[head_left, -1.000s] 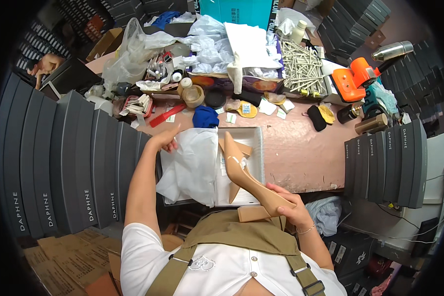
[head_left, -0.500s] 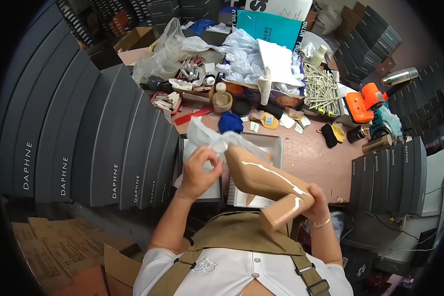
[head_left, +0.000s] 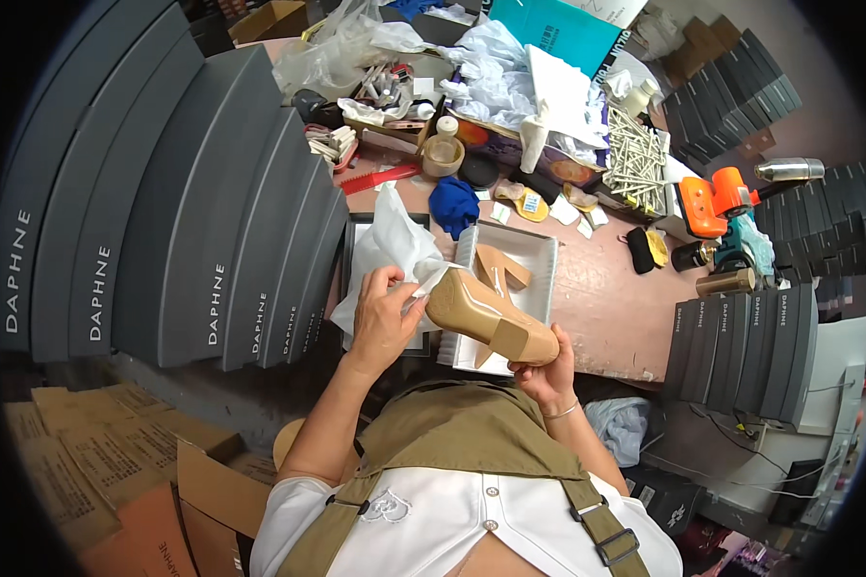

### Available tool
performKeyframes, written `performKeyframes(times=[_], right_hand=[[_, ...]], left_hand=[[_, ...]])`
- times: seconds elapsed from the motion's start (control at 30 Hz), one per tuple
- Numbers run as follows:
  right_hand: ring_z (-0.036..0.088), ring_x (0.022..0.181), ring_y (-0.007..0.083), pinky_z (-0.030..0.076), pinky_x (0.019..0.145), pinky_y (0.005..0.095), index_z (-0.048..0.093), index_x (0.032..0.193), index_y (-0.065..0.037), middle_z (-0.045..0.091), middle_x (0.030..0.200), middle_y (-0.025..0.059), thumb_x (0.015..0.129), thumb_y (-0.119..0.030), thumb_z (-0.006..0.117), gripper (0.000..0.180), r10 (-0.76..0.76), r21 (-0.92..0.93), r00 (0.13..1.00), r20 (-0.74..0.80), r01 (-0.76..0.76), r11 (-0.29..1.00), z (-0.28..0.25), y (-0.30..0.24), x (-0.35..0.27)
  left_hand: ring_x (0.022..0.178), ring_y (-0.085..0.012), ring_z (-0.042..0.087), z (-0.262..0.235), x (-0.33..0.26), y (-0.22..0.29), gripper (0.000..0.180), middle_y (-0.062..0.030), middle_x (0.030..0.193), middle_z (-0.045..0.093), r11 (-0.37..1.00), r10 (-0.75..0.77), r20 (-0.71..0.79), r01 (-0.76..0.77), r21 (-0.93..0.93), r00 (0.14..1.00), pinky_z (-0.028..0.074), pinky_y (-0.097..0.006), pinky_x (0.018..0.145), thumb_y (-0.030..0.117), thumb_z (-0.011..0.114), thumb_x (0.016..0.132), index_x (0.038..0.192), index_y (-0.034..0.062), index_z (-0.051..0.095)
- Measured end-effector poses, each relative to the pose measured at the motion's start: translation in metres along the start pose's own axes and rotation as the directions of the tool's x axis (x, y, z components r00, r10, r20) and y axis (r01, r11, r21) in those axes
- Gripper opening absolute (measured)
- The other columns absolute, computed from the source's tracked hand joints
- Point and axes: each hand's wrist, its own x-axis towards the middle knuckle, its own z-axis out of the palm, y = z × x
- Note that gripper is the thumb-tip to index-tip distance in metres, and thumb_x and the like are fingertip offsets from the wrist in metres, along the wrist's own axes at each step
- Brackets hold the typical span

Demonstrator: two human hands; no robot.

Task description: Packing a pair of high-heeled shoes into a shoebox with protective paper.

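My right hand (head_left: 550, 373) grips the back end of a tan block-heeled shoe (head_left: 476, 306), its sole and heel turned up toward me. At the shoe's toe, my left hand (head_left: 385, 317) pinches white tissue paper (head_left: 401, 238), which spreads up and left over a dark box part (head_left: 359, 229). Beneath the held shoe is an open shoebox with a white inside (head_left: 546, 258). A second tan shoe (head_left: 494, 267) lies in it, partly hidden by the one I hold.
Grey shoeboxes stand in a row on the left (head_left: 197, 221) and another on the right (head_left: 741, 337). Behind are a blue cloth (head_left: 454, 206), a red comb (head_left: 380, 179), a box of crumpled paper (head_left: 491, 82), a box of pale sticks (head_left: 635, 159) and an orange tool (head_left: 700, 207).
The shoe has turned so its sole shows more, and its heel end has moved down and left. My left hand has closed in on the tissue at the toe. The view has shifted.
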Motion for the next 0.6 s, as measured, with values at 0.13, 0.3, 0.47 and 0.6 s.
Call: performKeyframes(times=[0.13,0.3,0.47,0.6], right_hand=[[0.066,0.076,0.0359,0.058,0.052,0.0329,0.053,0.122,0.001,0.064,0.104,0.0219,0.091,-0.050,0.043,0.060,-0.020,0.025,0.996,0.091,0.018,1.000,-0.008,-0.002,-0.002],[0.066,0.075,0.0360,0.059,0.055,0.0354,0.048,0.127,0.003,0.062,0.106,0.0233,0.091,-0.050,0.044,0.064,-0.056,0.060,0.998,0.020,0.055,0.997,0.003,-0.001,-0.004],[0.060,0.099,0.0322,0.052,0.083,0.0429,0.046,0.130,-0.004,0.058,0.118,0.0163,0.091,-0.048,0.049,0.059,-0.128,-0.041,0.992,-0.002,0.128,0.991,0.007,0.000,-0.013],[0.056,0.106,0.0237,0.044,0.095,0.0407,0.045,0.130,-0.008,0.055,0.122,0.0087,0.092,-0.040,0.052,0.050,-0.434,-0.430,0.901,-0.004,0.390,0.814,0.068,0.026,-0.009]], left_hand=[[0.092,-0.0292,0.053,0.001,0.009,0.018,0.021,-0.0121,0.096,0.054,0.991,0.087,-0.100,-0.076,0.108,0.991,0.045,-0.038,0.079,0.007,0.072,0.070,0.090,-0.0002,0.067],[0.068,-0.0227,0.057,0.007,0.009,0.047,0.018,-0.0080,0.080,0.057,0.965,0.093,-0.120,-0.119,-0.236,0.988,0.046,-0.031,0.060,0.000,0.069,0.075,0.093,-0.0003,0.066],[0.062,-0.0217,0.055,0.001,0.009,0.073,0.030,-0.0077,0.077,0.057,0.865,0.329,-0.114,-0.347,-0.363,0.938,0.044,-0.031,0.055,-0.001,0.066,0.070,0.100,0.0011,0.067],[0.063,-0.0225,0.053,0.024,0.024,0.084,0.043,-0.0058,0.080,0.057,0.748,0.575,-0.108,-0.575,-0.331,0.811,0.042,-0.034,0.057,0.002,0.069,0.064,0.107,0.0029,0.066]])
